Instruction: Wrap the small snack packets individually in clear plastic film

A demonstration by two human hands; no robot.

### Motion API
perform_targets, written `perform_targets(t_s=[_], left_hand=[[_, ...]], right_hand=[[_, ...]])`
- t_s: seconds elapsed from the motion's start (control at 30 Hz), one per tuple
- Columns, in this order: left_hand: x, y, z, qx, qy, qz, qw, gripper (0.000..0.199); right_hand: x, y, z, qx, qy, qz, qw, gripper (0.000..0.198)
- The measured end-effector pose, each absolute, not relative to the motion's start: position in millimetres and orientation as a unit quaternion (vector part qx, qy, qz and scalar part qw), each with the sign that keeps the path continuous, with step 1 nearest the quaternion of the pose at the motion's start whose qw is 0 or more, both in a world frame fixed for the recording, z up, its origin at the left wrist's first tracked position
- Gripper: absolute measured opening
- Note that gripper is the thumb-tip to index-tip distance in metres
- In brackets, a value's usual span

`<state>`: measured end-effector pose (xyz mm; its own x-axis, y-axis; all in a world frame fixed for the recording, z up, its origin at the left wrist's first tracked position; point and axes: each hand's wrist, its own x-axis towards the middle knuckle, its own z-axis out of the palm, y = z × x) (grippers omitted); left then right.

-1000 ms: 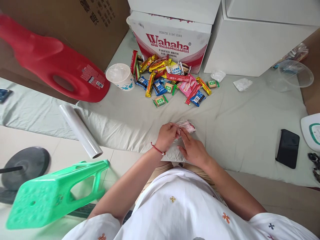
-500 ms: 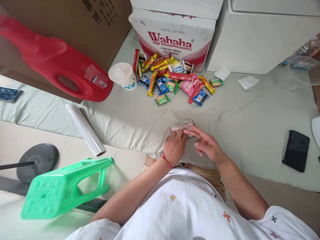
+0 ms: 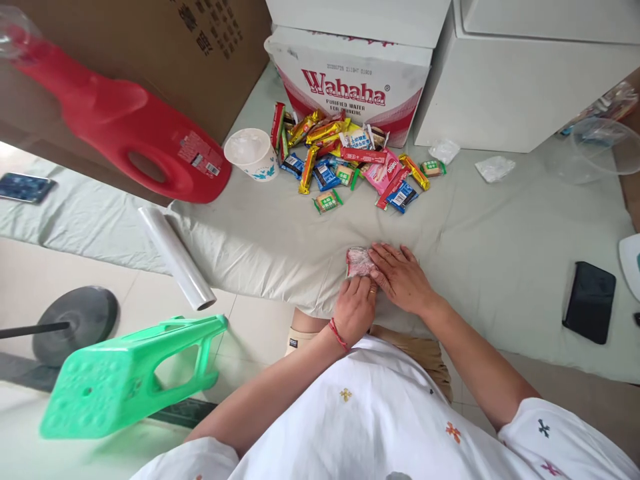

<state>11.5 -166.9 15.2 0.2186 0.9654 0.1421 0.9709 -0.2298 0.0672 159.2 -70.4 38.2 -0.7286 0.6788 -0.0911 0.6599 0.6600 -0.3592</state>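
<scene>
A small flat packet, wrapped in crinkled clear plastic film with a red edge showing, lies on the bed-like surface close to my body. Curled fingers of my left hand grip its near edge; a ring and a red string bracelet show on that side. My right hand rests flat over the packet's right part, fingers stretched out and pressing on it, so that part is hidden. What is inside the film I cannot make out.
Wrapped snacks lie piled before a Wahaha carton. A paper cup, red jug and film roll are leftward. Crumpled plastic and a black phone sit right. A green stool stands below.
My right hand has come down from hovering to lie flat on the packet. My left hand has shifted slightly towards my body, and the packet now shows turned and flatter.
</scene>
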Motion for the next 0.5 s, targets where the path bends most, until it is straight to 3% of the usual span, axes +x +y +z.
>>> perform_targets(t_s=[0.3,0.4,0.5], left_hand=[[6,-172,3,-0.799,-0.597,-0.076,-0.012,0.057],[5,-171,8,-0.781,-0.615,-0.094,-0.060,0.058],[1,-178,20,-0.748,-0.616,-0.183,-0.169,0.055]], right_hand=[[158,-21,50,-0.413,-0.868,0.256,0.105,0.046],[146,-14,54,-0.426,-0.870,0.247,0.036,0.048],[137,-14,51,-0.433,-0.855,0.284,-0.023,0.033]])
